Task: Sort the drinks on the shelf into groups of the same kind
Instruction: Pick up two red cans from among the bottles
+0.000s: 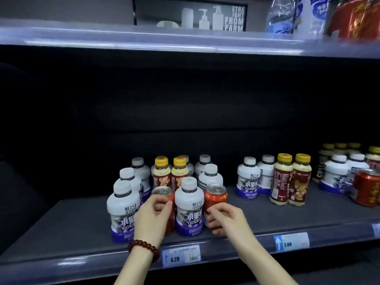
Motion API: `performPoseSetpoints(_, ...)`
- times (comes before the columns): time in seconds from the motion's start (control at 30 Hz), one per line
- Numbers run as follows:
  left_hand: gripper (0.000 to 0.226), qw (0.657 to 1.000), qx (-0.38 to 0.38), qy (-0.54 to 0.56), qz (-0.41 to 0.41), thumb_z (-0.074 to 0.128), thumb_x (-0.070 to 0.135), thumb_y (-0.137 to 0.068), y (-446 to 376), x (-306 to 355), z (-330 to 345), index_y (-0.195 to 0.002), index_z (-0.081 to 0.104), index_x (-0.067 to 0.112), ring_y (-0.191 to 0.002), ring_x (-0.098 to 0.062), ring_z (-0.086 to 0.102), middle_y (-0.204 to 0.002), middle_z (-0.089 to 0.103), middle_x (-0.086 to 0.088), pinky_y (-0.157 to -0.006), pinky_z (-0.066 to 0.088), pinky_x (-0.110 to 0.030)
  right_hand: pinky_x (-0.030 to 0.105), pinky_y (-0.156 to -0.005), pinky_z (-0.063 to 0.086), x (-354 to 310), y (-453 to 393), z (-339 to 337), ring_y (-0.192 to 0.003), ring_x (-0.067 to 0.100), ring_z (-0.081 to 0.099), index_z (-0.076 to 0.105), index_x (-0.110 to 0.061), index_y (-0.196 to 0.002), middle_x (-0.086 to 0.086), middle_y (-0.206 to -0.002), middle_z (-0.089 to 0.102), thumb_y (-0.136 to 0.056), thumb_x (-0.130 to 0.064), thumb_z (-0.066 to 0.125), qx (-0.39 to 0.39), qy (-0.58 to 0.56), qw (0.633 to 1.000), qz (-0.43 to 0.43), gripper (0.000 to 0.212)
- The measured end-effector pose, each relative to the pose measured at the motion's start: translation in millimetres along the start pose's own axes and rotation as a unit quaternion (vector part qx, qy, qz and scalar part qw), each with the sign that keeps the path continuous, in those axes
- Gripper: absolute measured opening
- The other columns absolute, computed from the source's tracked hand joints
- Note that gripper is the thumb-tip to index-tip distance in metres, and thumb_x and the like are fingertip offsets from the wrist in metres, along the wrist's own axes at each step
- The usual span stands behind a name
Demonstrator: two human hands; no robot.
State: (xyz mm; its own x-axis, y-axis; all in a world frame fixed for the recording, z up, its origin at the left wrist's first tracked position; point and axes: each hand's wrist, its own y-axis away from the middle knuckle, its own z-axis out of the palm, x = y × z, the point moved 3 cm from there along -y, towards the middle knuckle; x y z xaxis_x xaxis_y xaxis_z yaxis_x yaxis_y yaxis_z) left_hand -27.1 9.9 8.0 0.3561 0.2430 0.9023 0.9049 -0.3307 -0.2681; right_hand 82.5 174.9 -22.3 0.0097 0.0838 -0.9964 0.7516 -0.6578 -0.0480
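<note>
On the dark shelf (61, 227) stands a mixed cluster of drinks. Two red cans flank a white juice bottle with a blue base (190, 208) at the front. My left hand (153, 219) wraps the left red can (162, 192). My right hand (224, 220) grips the right red can (216, 195). Behind them stand several more white bottles (123, 204) and two yellow-capped brown bottles (162, 173). Further right are two white bottles (247, 177) beside two yellow-capped bottles (287, 179).
At the far right stand another red can (366, 187), white bottles and dark bottles. Price tags (181, 257) line the shelf's front rail. The upper shelf (144, 38) carries water bottles and red cans at the right. The shelf's left part is bare.
</note>
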Motion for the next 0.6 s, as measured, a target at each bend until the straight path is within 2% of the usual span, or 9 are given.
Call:
performPoseSetpoints(0.1, 0.016, 0.996, 0.078, -0.041, 0.011, 0.071, 0.023, -0.080, 3, -10, -7, -0.078, 0.058, 0.014, -0.072, -0.021, 0.063, -0.078, 0.066, -0.005, -0.061, 0.045, -0.025, 0.028, -0.053, 0.049, 3, -4, -9, -0.056, 0.014, 0.061, 0.069, -0.013, -0.069, 0.001, -0.059, 0.068, -0.086, -0.015, 0.068, 0.048, 0.007, 0.998, -0.033, 0.017)
performPoseSetpoints(0.13, 0.021, 0.993, 0.096, -0.062, 0.005, 0.073, 0.024, -0.078, 7, -13, -9, -0.084, 0.056, 0.011, -0.080, -0.024, 0.064, -0.086, 0.065, -0.007, -0.066, 0.046, -0.026, 0.029, -0.053, 0.049, 4, -4, -15, -0.055, 0.015, 0.059, 0.067, -0.015, -0.065, 0.001, -0.057, 0.067, -0.083, -0.017, 0.071, 0.077, 0.023, 0.996, -0.049, 0.019)
performPoseSetpoints(0.2, 0.048, 0.990, 0.089, -0.107, -0.014, 0.074, 0.028, -0.077, 9, -22, -5, -0.114, 0.052, 0.006, -0.105, -0.029, 0.059, -0.115, 0.057, -0.014, -0.086, 0.047, -0.033, 0.029, -0.057, 0.047, 7, -3, -24, -0.057, 0.015, 0.056, 0.059, -0.018, -0.064, -0.001, -0.059, 0.063, -0.077, -0.024, 0.077, 0.134, 0.085, 0.984, -0.081, 0.023)
performPoseSetpoints(0.27, 0.084, 0.990, 0.037, -0.130, -0.032, 0.075, 0.034, -0.075, 5, -30, 4, -0.141, 0.032, 0.004, -0.126, -0.030, 0.047, -0.136, 0.046, -0.017, -0.102, 0.041, -0.039, 0.029, -0.064, 0.044, 8, -4, -29, -0.068, 0.017, 0.055, 0.053, -0.018, -0.076, 0.001, -0.074, 0.061, -0.070, -0.027, 0.082, 0.154, 0.163, 0.971, -0.087, 0.031)
performPoseSetpoints(0.3, 0.096, 0.992, 0.016, -0.125, -0.030, 0.077, 0.039, -0.071, 1, -33, 8, -0.145, 0.025, 0.007, -0.129, -0.029, 0.045, -0.140, 0.044, -0.016, -0.106, 0.039, -0.041, 0.030, -0.070, 0.044, 11, -6, -30, -0.078, 0.018, 0.056, 0.051, -0.018, -0.086, 0.002, -0.087, 0.060, -0.068, -0.027, 0.084, 0.144, 0.186, 0.969, -0.082, 0.038)
performPoseSetpoints(0.37, 0.112, 0.993, -0.019, -0.106, -0.042, 0.080, 0.050, -0.058, -4, -39, 14, -0.147, 0.023, 0.013, -0.127, -0.028, 0.047, -0.140, 0.047, -0.012, -0.106, 0.041, -0.046, 0.034, -0.086, 0.045, 16, -12, -29, -0.102, 0.021, 0.055, 0.048, -0.019, -0.112, 0.003, -0.114, 0.056, -0.064, -0.027, 0.087, 0.106, 0.210, 0.970, -0.056, 0.063)
performPoseSetpoints(0.47, 0.111, 0.996, -0.018, -0.069, -0.053, 0.085, 0.049, -0.048, -9, -43, 15, -0.141, 0.033, 0.017, -0.116, -0.022, 0.054, -0.129, 0.055, -0.004, -0.100, 0.046, -0.044, 0.041, -0.105, 0.042, 20, -20, -27, -0.125, 0.022, 0.050, 0.035, -0.019, -0.139, 0.004, -0.138, 0.050, -0.057, -0.028, 0.090, 0.053, 0.212, 0.975, -0.040, 0.099)
performPoseSetpoints(0.53, 0.101, 0.998, -0.018, -0.043, -0.049, 0.089, 0.036, -0.052, -12, -43, 14, -0.136, 0.038, 0.017, -0.108, -0.018, 0.057, -0.120, 0.057, 0.001, -0.094, 0.046, -0.035, 0.033, -0.103, 0.042, 20, -23, -23, -0.120, 0.015, 0.052, 0.032, -0.021, -0.142, -0.002, -0.134, 0.052, -0.058, -0.028, 0.090, 0.020, 0.197, 0.979, -0.042, 0.102)
performPoseSetpoints(0.6, 0.093, 0.998, -0.014, -0.034, -0.051, 0.089, 0.028, -0.055, -16, -47, 14, -0.134, 0.041, 0.017, -0.107, -0.021, 0.059, -0.118, 0.060, 0.001, -0.091, 0.046, -0.032, 0.027, -0.096, 0.042, 17, -24, -20, -0.112, 0.012, 0.054, 0.035, -0.023, -0.140, -0.008, -0.122, 0.054, -0.061, -0.026, 0.089, 0.004, 0.184, 0.982, -0.047, 0.096)
